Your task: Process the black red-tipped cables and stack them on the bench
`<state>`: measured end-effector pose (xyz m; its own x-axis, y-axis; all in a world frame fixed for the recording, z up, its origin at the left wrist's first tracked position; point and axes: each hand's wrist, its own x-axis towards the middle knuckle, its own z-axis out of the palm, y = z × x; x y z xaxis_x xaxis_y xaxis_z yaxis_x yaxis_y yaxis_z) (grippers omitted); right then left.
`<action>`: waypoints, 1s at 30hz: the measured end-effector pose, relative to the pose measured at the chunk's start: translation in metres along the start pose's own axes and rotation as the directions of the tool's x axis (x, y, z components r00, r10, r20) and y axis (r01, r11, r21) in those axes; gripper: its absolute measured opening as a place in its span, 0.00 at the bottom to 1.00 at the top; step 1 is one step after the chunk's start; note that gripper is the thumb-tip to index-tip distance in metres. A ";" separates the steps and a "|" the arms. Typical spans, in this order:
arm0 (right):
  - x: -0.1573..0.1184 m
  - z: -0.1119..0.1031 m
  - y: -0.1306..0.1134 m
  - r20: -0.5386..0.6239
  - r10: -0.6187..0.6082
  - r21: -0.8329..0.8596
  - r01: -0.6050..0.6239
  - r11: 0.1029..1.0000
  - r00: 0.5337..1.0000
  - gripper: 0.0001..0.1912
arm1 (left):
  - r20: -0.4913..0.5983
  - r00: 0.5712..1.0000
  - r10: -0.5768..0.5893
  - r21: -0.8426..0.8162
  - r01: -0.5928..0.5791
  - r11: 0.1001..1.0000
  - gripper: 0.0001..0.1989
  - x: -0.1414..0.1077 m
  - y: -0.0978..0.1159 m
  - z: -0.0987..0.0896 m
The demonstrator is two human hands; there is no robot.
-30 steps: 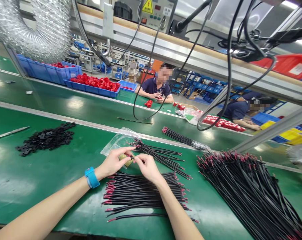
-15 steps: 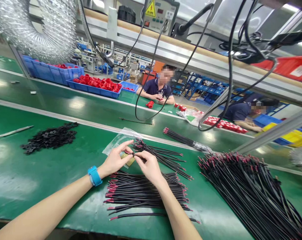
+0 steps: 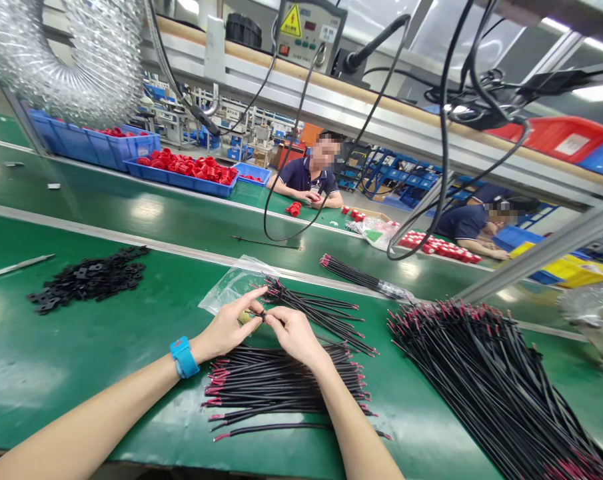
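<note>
My left hand [image 3: 231, 325], with a blue wristband [image 3: 184, 357] on its wrist, pinches the end of a black cable [image 3: 263, 316] between thumb and fingers, the index finger stretched out above. Against it my right hand [image 3: 294, 331] closes its thumb and fingers on the same cable. A small dark part sits at the pinch; its shape is mostly hidden. Below both hands lies a row of black cables [image 3: 276, 393] with red wire ends. Just behind them are a looser bunch of cables [image 3: 326, 313] and a clear plastic bag [image 3: 231, 283], with a yellowish piece partly hidden under my fingers.
To the left is a pile of small black plastic parts [image 3: 88, 277] near a thin metallic stick [image 3: 16, 267]. A large cable heap [image 3: 481, 380] covers the right side. Hanging black wires [image 3: 444, 167] cross the view. Two people sit across the bench beside red parts [image 3: 191, 170].
The view has shifted slightly, so everything sits a little further left. My left fingers have closed in toward the right hand at the cable's end, and the red tip there is now covered.
</note>
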<state>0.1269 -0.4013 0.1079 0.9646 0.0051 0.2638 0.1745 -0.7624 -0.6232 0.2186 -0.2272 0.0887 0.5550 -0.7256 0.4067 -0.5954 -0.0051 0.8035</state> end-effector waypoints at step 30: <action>0.003 -0.003 0.014 -0.240 -0.015 -0.097 -0.008 0.995 0.971 0.14 | -0.021 0.999 0.045 0.051 -0.044 0.998 0.28 -0.001 -0.009 0.003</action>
<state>0.1314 -0.4136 0.1026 0.8859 -0.1389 0.4426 0.1466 -0.8214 -0.5512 0.2217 -0.2288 0.0800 0.5400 -0.7106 0.4512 -0.6477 -0.0085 0.7618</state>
